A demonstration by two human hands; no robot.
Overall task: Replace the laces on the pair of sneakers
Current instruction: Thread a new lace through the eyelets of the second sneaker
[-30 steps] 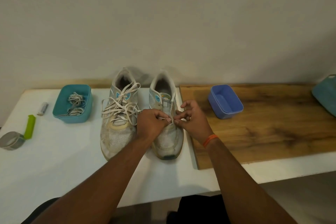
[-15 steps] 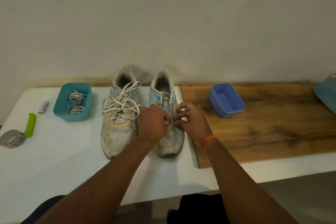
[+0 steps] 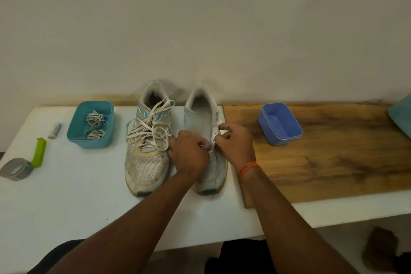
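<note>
Plain off-white wall (image 3: 200,18) behind white table (image 3: 66,202).

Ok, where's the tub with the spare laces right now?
In the head view, the teal tub sits on the white table, far left side, just left of the laced sneaker, with a small battery on its other side.

2 worn white mesh sneakers on white table (image 3: 66,207), toes toward camera. Left sneaker (image 3: 148,151) laced loosely, right sneaker (image 3: 206,140) unlaced. Left hand (image 3: 189,153) and right hand (image 3: 235,147), fingers curled, pinch at its lower eyelets. Teal plastic tub (image 3: 91,125) holds coiled laces (image 3: 94,124).
</note>
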